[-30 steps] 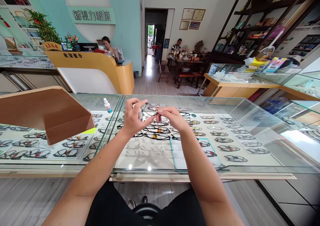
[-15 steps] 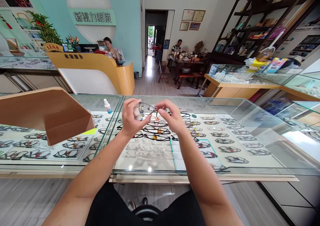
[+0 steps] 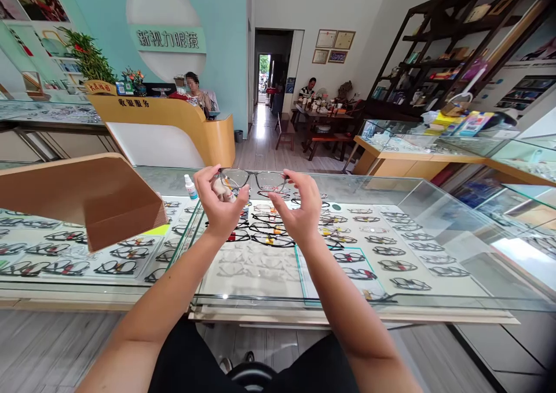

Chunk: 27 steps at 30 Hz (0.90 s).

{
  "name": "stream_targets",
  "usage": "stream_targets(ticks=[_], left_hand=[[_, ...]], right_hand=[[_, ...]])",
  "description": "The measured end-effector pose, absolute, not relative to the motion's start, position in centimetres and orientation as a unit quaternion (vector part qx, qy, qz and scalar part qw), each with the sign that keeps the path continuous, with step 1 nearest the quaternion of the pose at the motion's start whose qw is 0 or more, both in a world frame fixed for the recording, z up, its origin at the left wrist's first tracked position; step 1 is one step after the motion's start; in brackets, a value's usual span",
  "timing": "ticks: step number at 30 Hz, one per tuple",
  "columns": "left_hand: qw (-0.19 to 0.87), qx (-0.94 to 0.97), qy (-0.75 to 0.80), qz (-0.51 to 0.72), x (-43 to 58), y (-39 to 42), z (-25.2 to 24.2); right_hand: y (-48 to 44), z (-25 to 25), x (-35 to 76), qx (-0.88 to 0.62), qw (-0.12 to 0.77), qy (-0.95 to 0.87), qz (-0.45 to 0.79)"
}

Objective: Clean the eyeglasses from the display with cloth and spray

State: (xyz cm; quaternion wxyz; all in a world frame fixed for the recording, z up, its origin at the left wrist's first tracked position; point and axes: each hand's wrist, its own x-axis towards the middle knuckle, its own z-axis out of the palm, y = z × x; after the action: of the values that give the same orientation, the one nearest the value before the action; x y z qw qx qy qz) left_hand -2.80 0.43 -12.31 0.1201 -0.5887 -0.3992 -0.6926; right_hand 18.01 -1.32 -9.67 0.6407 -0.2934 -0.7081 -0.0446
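A pair of eyeglasses [image 3: 253, 173] with a thin dark frame is held up above the glass display case [image 3: 256, 291], its two lenses side by side and facing me. My left hand [image 3: 219, 207] grips the left end, with a crumpled white cloth [image 3: 223, 191] also tucked in its fingers. At the other end, my right hand [image 3: 303, 207] pinches the frame near the hinge. Beneath both hands, rows of eyeglasses [image 3: 273, 240] lie inside the case, several with coloured tags. A teal-edged panel [image 3: 304, 277] shows near my right forearm.
A brown folded board [image 3: 78, 190] stands on the left counter, with a white spray bottle [image 3: 190, 187] beside it. Beyond are a yellow service desk [image 3: 219, 141] with a person [image 3: 200, 98] behind it, and another person [image 3: 307, 90] at a wooden table. More glass cases [image 3: 425, 149] line the right.
The eyeglasses have turned from a slanted, edge-on pose to face me level. My hands have moved slightly apart, each now at one end of the frame.
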Motion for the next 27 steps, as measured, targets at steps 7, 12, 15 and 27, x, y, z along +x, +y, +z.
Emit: stream_targets(ticks=[7, 12, 15, 27], left_hand=[[0.181, -0.576, -0.343, -0.720, -2.3, -0.7, -5.0], [0.206, -0.568, -0.311, -0.734, -0.9, -1.8, -0.7], [0.197, -0.567, -0.310, -0.737, -0.3, -2.1, -0.2], [0.177, -0.592, -0.357, -0.700, -1.1, -3.7, 0.4]], right_hand=[[-4.9, -2.2, 18.8, -0.312, 0.640, -0.699, -0.063], [-6.9, 1.6, 19.1, -0.333, 0.658, -0.673, -0.054], [-7.2, 1.8, 19.3, -0.341, 0.664, -0.663, -0.053], [-5.8, 1.4, 19.9, -0.383, 0.630, -0.675, -0.039]])
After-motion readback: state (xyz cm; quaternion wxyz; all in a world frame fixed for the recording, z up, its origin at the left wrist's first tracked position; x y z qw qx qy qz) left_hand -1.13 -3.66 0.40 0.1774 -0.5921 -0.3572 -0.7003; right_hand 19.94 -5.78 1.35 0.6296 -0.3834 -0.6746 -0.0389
